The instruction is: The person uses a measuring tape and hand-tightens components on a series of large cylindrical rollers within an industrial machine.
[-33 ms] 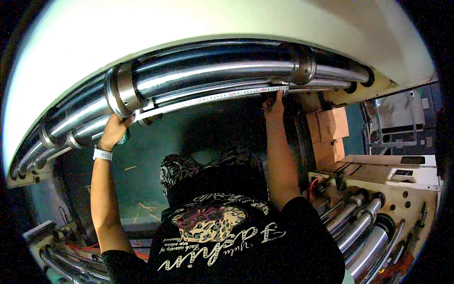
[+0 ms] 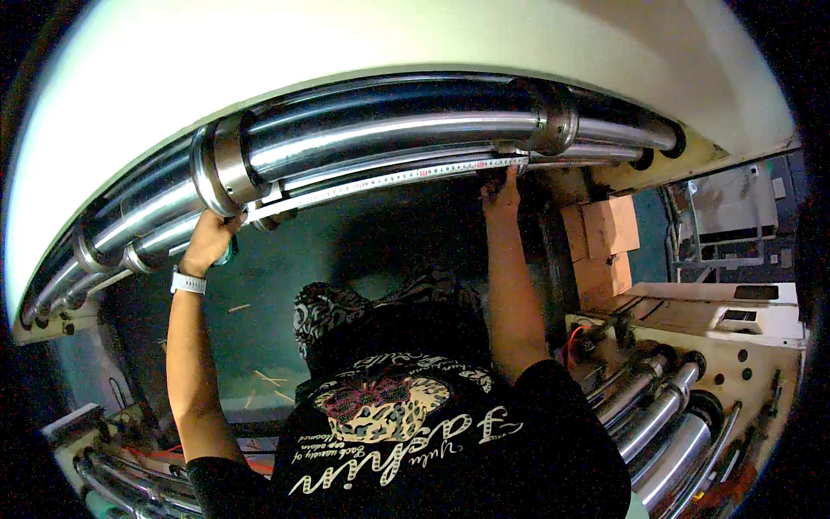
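Note:
My arms are raised to a long polished steel roller point(image 2: 389, 130) under a cream machine housing point(image 2: 415, 43). A yellow tape measure point(image 2: 389, 177) is stretched along the roller's underside. My left hand point(image 2: 207, 242), with a white watch on the wrist, grips the tape's case beside the left steel collar point(image 2: 220, 164). My right hand point(image 2: 501, 195) pinches the tape's free end just below the right collar point(image 2: 549, 117). My black printed shirt point(image 2: 415, 441) and a patterned cloth point(image 2: 346, 311) fill the lower middle of the view.
Stacked cardboard boxes point(image 2: 605, 233) stand at the right. Several more steel rollers point(image 2: 666, 424) sit in a cream frame at the lower right, and others point(image 2: 112, 484) at the lower left. Wood splinters point(image 2: 259, 376) lie on the dark green floor below.

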Tool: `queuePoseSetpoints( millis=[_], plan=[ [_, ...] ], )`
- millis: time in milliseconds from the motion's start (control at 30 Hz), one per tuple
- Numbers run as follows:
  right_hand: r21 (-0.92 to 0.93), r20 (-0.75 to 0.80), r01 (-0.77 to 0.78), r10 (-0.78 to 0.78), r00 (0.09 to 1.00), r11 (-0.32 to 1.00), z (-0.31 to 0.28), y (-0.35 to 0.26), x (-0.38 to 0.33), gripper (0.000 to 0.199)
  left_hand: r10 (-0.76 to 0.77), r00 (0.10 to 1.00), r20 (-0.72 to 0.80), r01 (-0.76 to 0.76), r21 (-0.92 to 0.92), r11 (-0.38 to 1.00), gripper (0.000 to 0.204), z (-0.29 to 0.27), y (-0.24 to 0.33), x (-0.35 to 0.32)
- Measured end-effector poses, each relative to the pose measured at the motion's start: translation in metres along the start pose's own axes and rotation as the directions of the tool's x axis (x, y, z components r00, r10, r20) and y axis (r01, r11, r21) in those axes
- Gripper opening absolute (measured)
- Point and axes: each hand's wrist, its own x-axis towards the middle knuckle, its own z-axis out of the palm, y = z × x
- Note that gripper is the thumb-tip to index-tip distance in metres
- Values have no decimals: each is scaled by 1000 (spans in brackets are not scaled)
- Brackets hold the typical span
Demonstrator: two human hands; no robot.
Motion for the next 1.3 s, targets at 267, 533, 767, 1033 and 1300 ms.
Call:
queuePoseSetpoints(
  millis=[267, 533, 767, 1033, 1300],
  plan=[
    [42, 111, -18, 13, 994, 999, -7, -4, 6, 34, 18, 1000, 20, -17, -23, 1000, 28, -1, -12, -1],
    [17, 60, -51, 50, 997, 999, -21, 5, 24, 37, -51, 998, 34, 50, 33, 998, 24, -2, 10, -3],
    [-211, 222, 445, -401, 889, 870, -34, -36, 5, 25, 27, 1000, -7, -26, 34, 999, 25, 0, 4, -5],
    [40, 473, 769, -690, 547, 638, -58, -37, 83, 12, 83, 995, -61, -65, 260, 963, 26, -1, 2, -7],
    [-393, 273, 521, -445, 853, 758, -78, -60, 93, 25, 155, 988, 9, -152, 265, 952, 24, 7, -15, 8]
  ],
)
